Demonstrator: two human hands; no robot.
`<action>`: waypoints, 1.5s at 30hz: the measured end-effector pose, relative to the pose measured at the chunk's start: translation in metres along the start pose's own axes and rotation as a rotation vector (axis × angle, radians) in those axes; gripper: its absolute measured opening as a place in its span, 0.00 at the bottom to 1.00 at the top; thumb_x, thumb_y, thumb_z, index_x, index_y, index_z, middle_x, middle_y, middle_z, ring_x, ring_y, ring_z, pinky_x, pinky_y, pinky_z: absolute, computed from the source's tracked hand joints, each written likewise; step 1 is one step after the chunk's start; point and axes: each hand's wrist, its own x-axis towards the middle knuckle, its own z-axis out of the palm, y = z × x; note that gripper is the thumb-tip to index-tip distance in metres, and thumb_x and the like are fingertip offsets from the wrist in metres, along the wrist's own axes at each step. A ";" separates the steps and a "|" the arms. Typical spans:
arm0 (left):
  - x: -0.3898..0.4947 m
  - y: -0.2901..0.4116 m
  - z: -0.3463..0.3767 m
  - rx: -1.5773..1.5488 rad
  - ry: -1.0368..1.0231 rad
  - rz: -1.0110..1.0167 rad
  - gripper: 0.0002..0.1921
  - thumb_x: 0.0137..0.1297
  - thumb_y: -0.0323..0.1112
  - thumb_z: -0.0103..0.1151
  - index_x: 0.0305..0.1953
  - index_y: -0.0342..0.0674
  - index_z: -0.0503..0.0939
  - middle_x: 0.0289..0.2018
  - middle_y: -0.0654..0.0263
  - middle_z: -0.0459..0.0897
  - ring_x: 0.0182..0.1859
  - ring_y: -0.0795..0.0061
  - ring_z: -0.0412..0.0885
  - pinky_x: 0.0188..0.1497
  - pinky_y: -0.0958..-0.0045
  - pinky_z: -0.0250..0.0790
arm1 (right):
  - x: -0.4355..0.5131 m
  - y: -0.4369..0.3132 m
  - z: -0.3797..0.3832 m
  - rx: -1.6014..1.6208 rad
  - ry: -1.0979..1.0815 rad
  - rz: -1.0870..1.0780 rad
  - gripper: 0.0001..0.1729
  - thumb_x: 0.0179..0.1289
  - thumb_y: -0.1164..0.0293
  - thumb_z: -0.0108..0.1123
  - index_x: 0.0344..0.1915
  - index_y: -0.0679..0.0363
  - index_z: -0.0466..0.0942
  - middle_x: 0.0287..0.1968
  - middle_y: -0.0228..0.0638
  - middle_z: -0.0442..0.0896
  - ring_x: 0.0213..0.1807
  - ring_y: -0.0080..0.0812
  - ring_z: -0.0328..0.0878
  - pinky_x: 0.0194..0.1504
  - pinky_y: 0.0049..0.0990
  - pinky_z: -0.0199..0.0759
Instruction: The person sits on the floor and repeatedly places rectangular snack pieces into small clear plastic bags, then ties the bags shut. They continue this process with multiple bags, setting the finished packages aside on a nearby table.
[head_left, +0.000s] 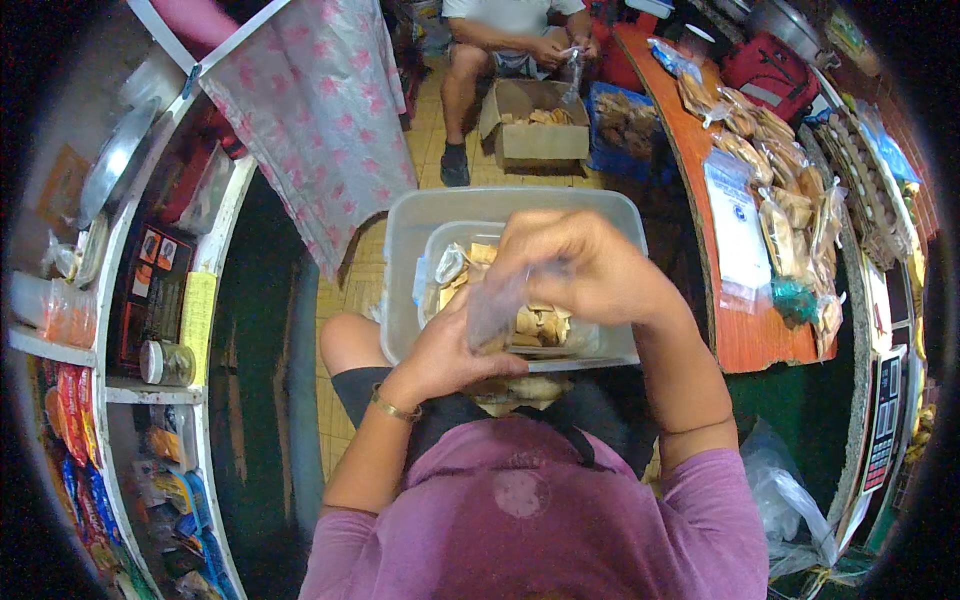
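Observation:
My left hand (439, 364) holds a small clear plastic bag (495, 311) upright over a translucent plastic tub (517, 199). My right hand (574, 259) is blurred by motion and curls over the bag's upper end. Its fingertips are close to the bag, but their grip is too blurred to tell. Inside the tub sits a smaller plastic container (465, 229). Pale brown flat snack pieces (540, 326) lie in it, partly hidden by my hands. A tied clear bag (450, 262) rests at the left of these pieces.
Ahead sits another person (517, 45), handling a plastic bag above a cardboard box (544, 142) of similar pieces. A blue crate (626, 124) stands beside it. At right, a wooden tabletop (757, 345) bears several filled bags (787, 206). Shelves (154, 394) line the left, behind a floral curtain (322, 112).

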 end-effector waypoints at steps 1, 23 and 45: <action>0.000 0.006 -0.005 0.147 -0.018 0.113 0.35 0.54 0.42 0.71 0.62 0.38 0.68 0.59 0.58 0.72 0.61 0.65 0.70 0.64 0.66 0.62 | 0.003 -0.006 0.003 -0.018 -0.067 -0.047 0.09 0.51 0.79 0.64 0.36 0.64 0.82 0.33 0.37 0.81 0.38 0.34 0.79 0.43 0.30 0.72; 0.012 0.001 0.019 -0.454 -0.042 -0.092 0.10 0.68 0.30 0.57 0.49 0.36 0.76 0.37 0.70 0.79 0.39 0.82 0.76 0.43 0.77 0.70 | -0.018 -0.011 0.003 0.237 0.133 0.167 0.24 0.50 0.73 0.73 0.49 0.61 0.77 0.40 0.33 0.79 0.34 0.18 0.74 0.32 0.18 0.69; 0.016 0.036 0.010 -0.149 -0.068 -0.114 0.16 0.70 0.38 0.51 0.53 0.37 0.74 0.31 0.67 0.79 0.34 0.78 0.76 0.37 0.73 0.69 | -0.036 -0.086 0.008 -0.848 -0.288 0.041 0.27 0.58 0.72 0.56 0.60 0.54 0.70 0.58 0.45 0.73 0.32 0.39 0.81 0.34 0.34 0.75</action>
